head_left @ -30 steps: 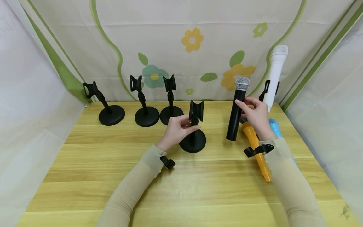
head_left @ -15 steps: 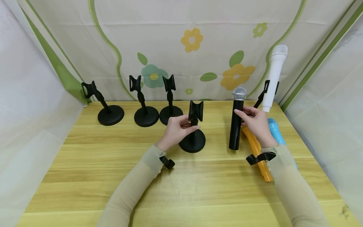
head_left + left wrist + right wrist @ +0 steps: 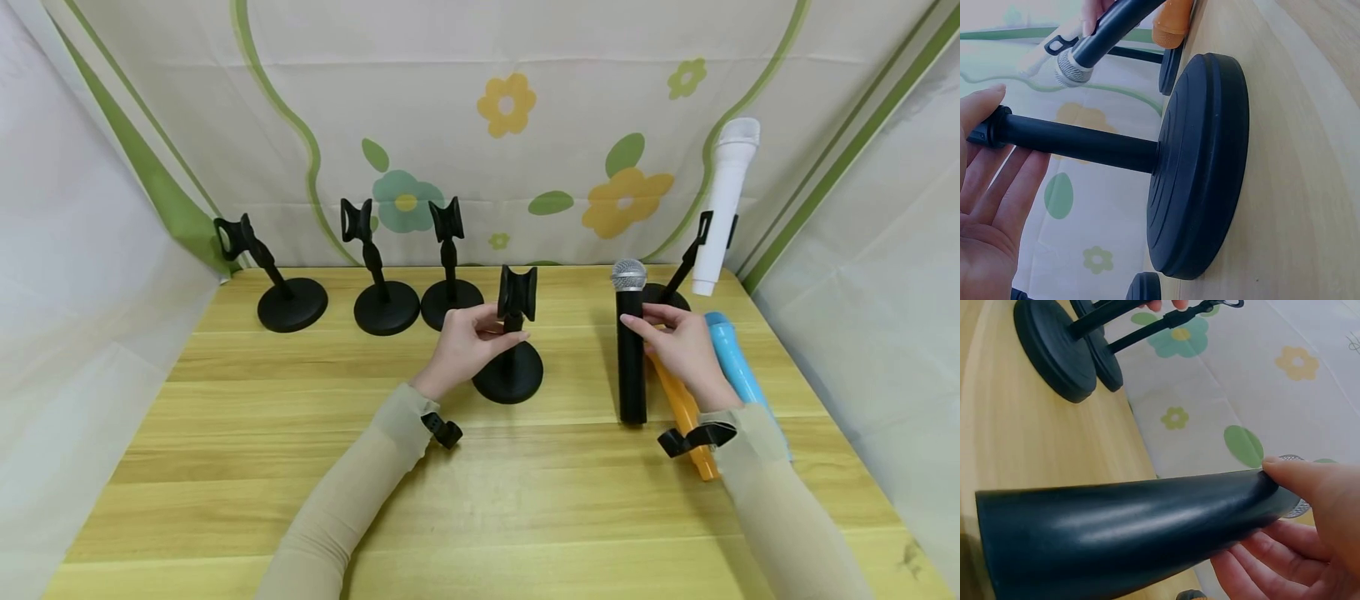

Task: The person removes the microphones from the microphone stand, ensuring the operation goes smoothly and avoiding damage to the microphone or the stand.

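Observation:
My left hand (image 3: 467, 346) holds a black desktop microphone stand (image 3: 510, 377) by the upper part of its pole, below the cradle. In the left wrist view, the stand's round base (image 3: 1200, 169) is down on the wooden table, thumb and fingers on either side of the pole. To the right, my right hand (image 3: 681, 348) pinches a black microphone (image 3: 631, 367) with a silver mesh head, between thumb and fingers just below the head. The microphone points head up, its tail end low over the table. In the right wrist view its black body (image 3: 1122, 534) fills the foreground.
Three more black stands (image 3: 292, 305) stand along the back left. At the back right a white microphone (image 3: 726, 204) sits in another stand (image 3: 678, 275). An orange microphone (image 3: 678, 400) and a blue microphone (image 3: 738, 362) lie near the right forearm, the orange one partly hidden.
My right hand has brought the black microphone down and nearer to me, and its tilt has changed so it looks more vertical. The left hand stays on its stand.

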Demonstrator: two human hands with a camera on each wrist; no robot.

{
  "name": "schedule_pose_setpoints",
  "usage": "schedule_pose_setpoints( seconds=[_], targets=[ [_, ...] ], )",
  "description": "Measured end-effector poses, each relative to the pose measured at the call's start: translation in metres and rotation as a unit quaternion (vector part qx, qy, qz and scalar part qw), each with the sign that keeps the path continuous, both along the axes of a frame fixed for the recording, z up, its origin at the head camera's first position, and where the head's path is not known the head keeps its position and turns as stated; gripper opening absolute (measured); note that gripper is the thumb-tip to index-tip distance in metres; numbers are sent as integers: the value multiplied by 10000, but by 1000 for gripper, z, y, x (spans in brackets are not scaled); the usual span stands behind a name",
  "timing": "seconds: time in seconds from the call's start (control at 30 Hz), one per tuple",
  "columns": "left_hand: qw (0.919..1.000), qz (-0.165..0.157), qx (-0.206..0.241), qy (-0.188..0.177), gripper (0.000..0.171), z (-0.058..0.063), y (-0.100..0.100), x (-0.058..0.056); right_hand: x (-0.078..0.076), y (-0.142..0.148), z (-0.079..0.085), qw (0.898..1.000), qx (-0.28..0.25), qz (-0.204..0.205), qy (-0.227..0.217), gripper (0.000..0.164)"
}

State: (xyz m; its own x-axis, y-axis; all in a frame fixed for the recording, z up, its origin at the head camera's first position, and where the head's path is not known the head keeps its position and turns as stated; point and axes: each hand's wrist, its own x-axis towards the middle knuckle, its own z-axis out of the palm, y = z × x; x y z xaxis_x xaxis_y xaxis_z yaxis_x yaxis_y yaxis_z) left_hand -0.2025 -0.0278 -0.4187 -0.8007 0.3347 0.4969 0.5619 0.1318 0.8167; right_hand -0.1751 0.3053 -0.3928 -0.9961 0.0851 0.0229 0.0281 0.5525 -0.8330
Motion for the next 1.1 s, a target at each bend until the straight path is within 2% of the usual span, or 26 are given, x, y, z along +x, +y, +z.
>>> schedule_pose_setpoints(
  seconds=[0.13,0.37,0.67,0.87,1.1],
  targets=[
    [10000,13,7,18,20,-1,0,-1,5,2,-3,9995,310,95,-3,74],
    [10000,-33,32,-67,20,-1,0,0,10,6,-7,9974,572,345,-277,74],
    [10000,-33,62,-64,22,0,0,0,14,9,-14,9950,923,371,-74,63],
    [10000,1,43,-47,18,0,0,0,18,12,-16,9934,1071,399,-122,61],
    [10000,9,15,-25,19,0,1,0,23,14,-19,9877,1506,416,-64,63]
  ],
)
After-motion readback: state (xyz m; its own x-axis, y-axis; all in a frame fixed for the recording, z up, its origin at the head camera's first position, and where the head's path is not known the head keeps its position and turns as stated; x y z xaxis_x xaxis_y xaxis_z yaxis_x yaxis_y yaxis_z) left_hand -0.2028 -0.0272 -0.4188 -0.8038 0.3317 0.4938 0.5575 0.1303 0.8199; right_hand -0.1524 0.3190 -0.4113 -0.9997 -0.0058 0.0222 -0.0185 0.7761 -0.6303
